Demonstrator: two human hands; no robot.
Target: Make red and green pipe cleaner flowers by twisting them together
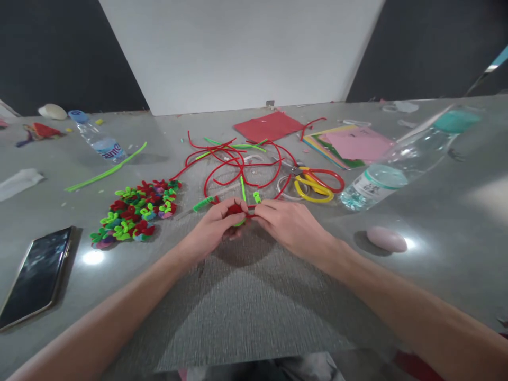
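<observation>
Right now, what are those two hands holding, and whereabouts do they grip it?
Both the left hand and right hand pinch a small red and green pipe-cleaner piece between their fingertips, one at each end.

Red pipe-cleaner coil (pixel 235 209) (green bits attached) pinched just above grey table.

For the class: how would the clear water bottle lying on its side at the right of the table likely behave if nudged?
The water bottle lies on its round side, so it would probably roll. It looks nearly empty, so likely light and easily shifted. Its thin clear plastic would probably dent under a squeeze.
</observation>
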